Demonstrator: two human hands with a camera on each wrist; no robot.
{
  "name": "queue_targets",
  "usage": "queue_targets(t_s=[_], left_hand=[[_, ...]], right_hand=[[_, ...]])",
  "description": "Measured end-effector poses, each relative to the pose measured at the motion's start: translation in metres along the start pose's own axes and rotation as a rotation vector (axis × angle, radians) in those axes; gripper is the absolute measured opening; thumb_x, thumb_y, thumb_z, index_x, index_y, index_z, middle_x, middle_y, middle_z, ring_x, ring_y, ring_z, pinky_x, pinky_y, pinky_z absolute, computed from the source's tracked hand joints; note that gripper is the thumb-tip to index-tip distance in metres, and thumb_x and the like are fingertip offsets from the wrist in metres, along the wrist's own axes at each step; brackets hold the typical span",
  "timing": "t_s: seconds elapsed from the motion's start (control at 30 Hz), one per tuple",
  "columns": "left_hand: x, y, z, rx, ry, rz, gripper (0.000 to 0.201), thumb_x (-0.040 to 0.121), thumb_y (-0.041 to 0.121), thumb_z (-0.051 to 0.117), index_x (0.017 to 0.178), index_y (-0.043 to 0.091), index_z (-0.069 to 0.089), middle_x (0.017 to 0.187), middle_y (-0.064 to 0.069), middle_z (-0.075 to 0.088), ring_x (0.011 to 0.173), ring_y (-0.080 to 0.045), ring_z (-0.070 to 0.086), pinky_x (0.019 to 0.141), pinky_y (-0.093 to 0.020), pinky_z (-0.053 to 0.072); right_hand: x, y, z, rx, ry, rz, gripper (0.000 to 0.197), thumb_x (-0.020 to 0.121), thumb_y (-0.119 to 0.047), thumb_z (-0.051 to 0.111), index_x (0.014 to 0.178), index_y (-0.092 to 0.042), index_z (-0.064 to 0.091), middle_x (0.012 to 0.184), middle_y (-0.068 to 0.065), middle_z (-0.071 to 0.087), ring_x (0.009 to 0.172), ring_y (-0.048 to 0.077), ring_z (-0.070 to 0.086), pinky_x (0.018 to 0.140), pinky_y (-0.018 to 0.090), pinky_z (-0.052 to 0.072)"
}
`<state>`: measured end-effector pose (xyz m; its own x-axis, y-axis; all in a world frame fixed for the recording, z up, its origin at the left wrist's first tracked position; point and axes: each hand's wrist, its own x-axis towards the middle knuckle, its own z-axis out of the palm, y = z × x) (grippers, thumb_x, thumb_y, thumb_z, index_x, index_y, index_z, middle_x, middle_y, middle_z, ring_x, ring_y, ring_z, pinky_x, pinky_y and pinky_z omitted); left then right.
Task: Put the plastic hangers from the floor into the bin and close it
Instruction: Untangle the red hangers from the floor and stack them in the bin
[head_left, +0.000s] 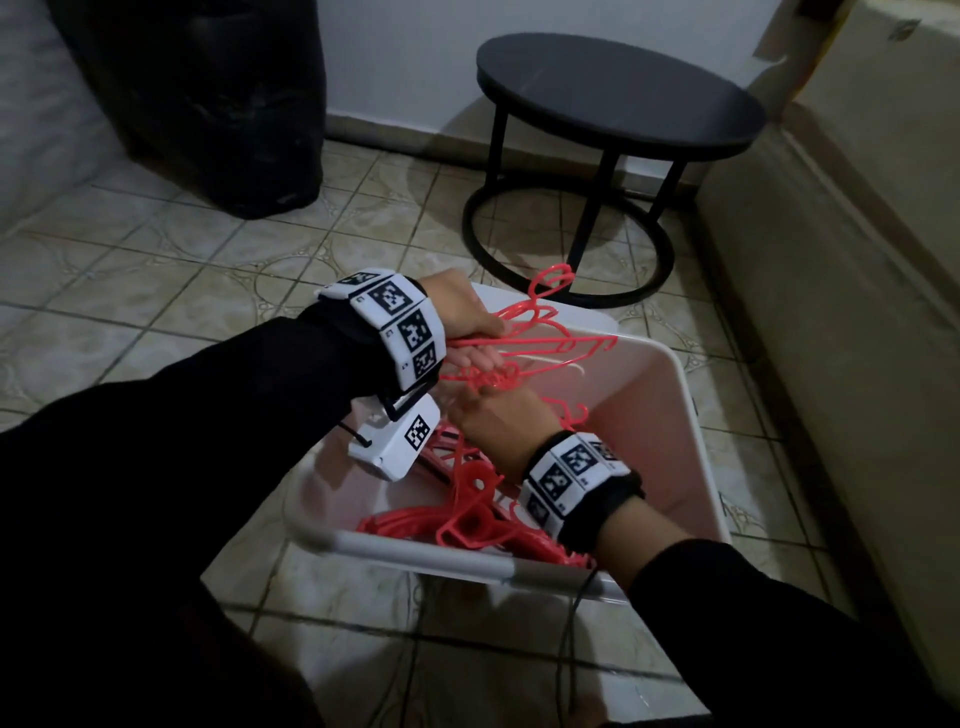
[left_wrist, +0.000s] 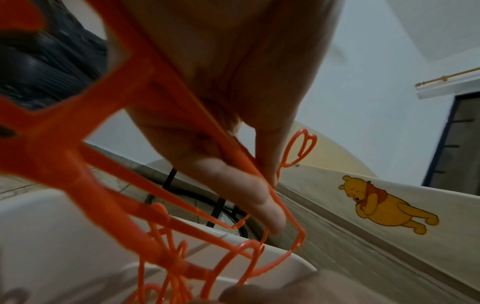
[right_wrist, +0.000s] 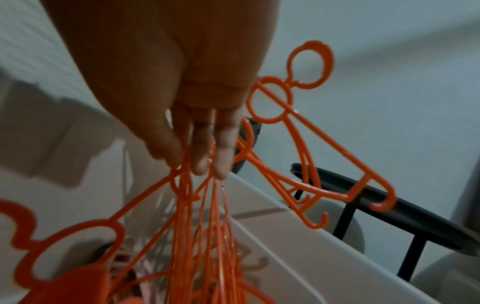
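Tiled floor (head_left: 156, 270) — white bin (head_left: 691, 415) beside black round table (head_left: 618, 93).

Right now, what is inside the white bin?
A pile of red plastic hangers lies inside the white bin. The forearms and the hangers cover much of its bottom, so anything beneath cannot be seen.

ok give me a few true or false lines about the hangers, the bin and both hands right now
1. Both hands hold hangers above the bin. True: the left hand and right hand each grip hangers.
2. The bin is closed. False: it is open, with no lid on it.
3. Some hangers already lie inside the bin. True.
4. The hangers are blue. False: they are red-orange.
5. A round black table stands beyond the bin. True.
6. The right hand is empty. False: its fingers pinch several hangers.
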<state>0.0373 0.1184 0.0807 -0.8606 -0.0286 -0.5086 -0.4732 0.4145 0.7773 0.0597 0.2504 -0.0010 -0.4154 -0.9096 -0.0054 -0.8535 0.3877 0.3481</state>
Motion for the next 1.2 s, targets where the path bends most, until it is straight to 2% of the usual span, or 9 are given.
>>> queue_targets(t_s=[0.1, 0.27, 0.37, 0.47, 0.67, 0.8, 0.87, 1.1, 1.2], left_hand=[[-0.002, 0.003, 0.005, 0.033, 0.01, 0.013, 0.032, 0.089, 0.025, 0.066, 0.09, -0.006, 0.068, 0.085, -0.016, 0.074, 0.079, -0.027, 0.07, 0.064, -0.029, 0.056], [-0.001, 0.003, 0.002, 0.169, 0.075, 0.073, 0.04, 0.089, 0.035, 0.064, 0.09, -0.005, 0.069, 0.088, -0.013, 0.074, 0.09, -0.031, 0.07, 0.089, -0.044, 0.055], [-0.005, 0.007, -0.002, 0.303, 0.228, 0.116, 0.033, 0.092, 0.037, 0.059, 0.074, 0.009, 0.059, 0.076, -0.007, 0.062, 0.068, -0.021, 0.059, 0.063, -0.025, 0.051], [-0.004, 0.006, -0.009, 0.06, 0.177, 0.099, 0.027, 0.096, 0.023, 0.055, 0.073, 0.007, 0.055, 0.071, -0.01, 0.061, 0.044, -0.012, 0.056, 0.043, -0.018, 0.046], [-0.002, -0.005, -0.026, -0.045, 0.259, 0.102, 0.018, 0.097, 0.02, 0.054, 0.083, 0.009, 0.055, 0.07, -0.005, 0.062, 0.045, -0.01, 0.058, 0.044, -0.02, 0.047], [-0.002, -0.01, -0.028, 0.126, 0.312, 0.102, 0.025, 0.094, 0.025, 0.058, 0.074, 0.01, 0.059, 0.063, -0.001, 0.055, 0.046, -0.011, 0.048, 0.045, -0.019, 0.038], [-0.004, -0.008, -0.03, 0.259, 0.345, 0.103, 0.028, 0.092, 0.029, 0.059, 0.072, 0.011, 0.061, 0.062, -0.001, 0.051, 0.053, -0.014, 0.045, 0.047, -0.021, 0.032], [-0.005, -0.002, -0.038, 0.26, 0.484, 0.195, 0.041, 0.087, 0.035, 0.062, 0.094, -0.005, 0.068, 0.069, -0.011, 0.05, 0.059, -0.02, 0.043, 0.053, -0.027, 0.029], [-0.006, 0.0, -0.038, 0.212, 0.502, 0.29, 0.029, 0.088, 0.034, 0.06, 0.086, 0.007, 0.068, 0.075, -0.012, 0.05, 0.064, -0.02, 0.043, 0.056, -0.028, 0.032]], right_hand=[[0.002, -0.004, 0.005, 0.035, -0.159, 0.163, 0.05, 0.074, -0.009, 0.029, 0.087, -0.016, 0.077, 0.08, 0.006, 0.072, 0.078, 0.029, 0.069, 0.053, 0.034, 0.052], [0.002, 0.005, -0.006, 0.086, -0.15, 0.175, 0.039, 0.095, -0.003, 0.03, 0.127, -0.003, 0.052, 0.125, 0.016, 0.058, 0.116, 0.037, 0.053, 0.081, 0.044, 0.048], [-0.004, 0.016, -0.009, 0.198, -0.126, 0.251, 0.037, 0.095, -0.004, 0.037, 0.13, -0.003, 0.051, 0.131, 0.017, 0.054, 0.114, 0.038, 0.055, 0.082, 0.045, 0.048], [-0.009, 0.032, -0.006, 0.249, -0.151, 0.336, 0.027, 0.092, -0.014, 0.047, 0.115, -0.013, 0.061, 0.119, 0.009, 0.06, 0.104, 0.032, 0.061, 0.072, 0.036, 0.045], [-0.023, 0.057, -0.007, 0.507, -0.067, 0.536, 0.018, 0.087, -0.023, 0.059, 0.1, -0.023, 0.071, 0.112, 0.005, 0.056, 0.1, 0.028, 0.059, 0.079, 0.039, 0.051], [-0.024, 0.063, -0.01, 0.463, -0.095, 0.447, 0.019, 0.09, -0.02, 0.055, 0.1, -0.015, 0.071, 0.102, 0.01, 0.06, 0.095, 0.03, 0.061, 0.072, 0.033, 0.044], [-0.022, 0.068, -0.01, 0.535, -0.076, 0.44, 0.019, 0.089, -0.016, 0.057, 0.1, -0.01, 0.071, 0.101, 0.014, 0.062, 0.096, 0.031, 0.06, 0.078, 0.032, 0.043], [-0.039, 0.11, -0.005, 0.612, 0.058, 0.658, 0.014, 0.086, -0.009, 0.061, 0.094, -0.005, 0.072, 0.091, 0.019, 0.07, 0.09, 0.034, 0.064, 0.079, 0.035, 0.045], [-0.048, 0.124, -0.007, 0.588, 0.09, 0.736, 0.015, 0.088, -0.009, 0.056, 0.097, -0.008, 0.069, 0.091, 0.019, 0.069, 0.09, 0.035, 0.063, 0.077, 0.039, 0.048]])
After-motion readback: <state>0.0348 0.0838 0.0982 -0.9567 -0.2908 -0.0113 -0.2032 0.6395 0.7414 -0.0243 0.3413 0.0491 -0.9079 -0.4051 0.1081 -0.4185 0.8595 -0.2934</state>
